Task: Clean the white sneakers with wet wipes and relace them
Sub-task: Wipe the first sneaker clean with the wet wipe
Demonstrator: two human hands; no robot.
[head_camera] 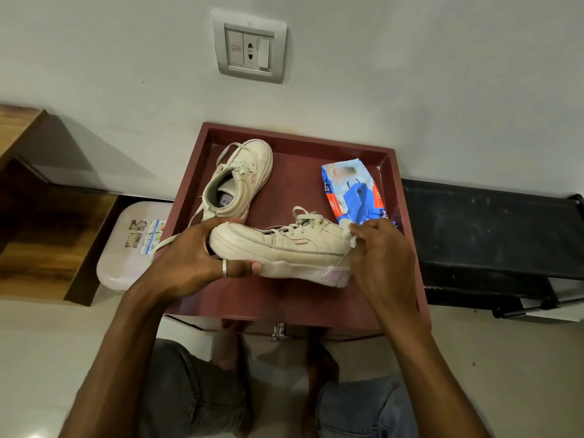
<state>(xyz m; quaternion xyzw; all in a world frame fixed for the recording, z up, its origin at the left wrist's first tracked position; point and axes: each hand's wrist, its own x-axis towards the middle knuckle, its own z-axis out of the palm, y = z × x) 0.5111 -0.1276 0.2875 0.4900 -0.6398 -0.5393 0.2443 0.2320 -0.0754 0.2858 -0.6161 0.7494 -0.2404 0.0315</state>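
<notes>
I hold a white sneaker (284, 251) on its side above the dark red tabletop (294, 298). My left hand (192, 257) grips its toe end, thumb on top and fingers under the sole. My right hand (382, 251) presses a crumpled white wet wipe (347, 233) against the heel end. The second white sneaker (240, 178), laced, lies at the back left of the tabletop. A blue and white wet wipes pack (354, 191) lies at the back right, just behind my right hand.
The red tabletop has a raised rim (205, 153) and stands against a white wall with a socket plate (249, 47). A pale plastic stool (132, 245) is at the left, a wooden cabinet (47, 216) further left, a black rack (493, 229) at the right. My knees are below.
</notes>
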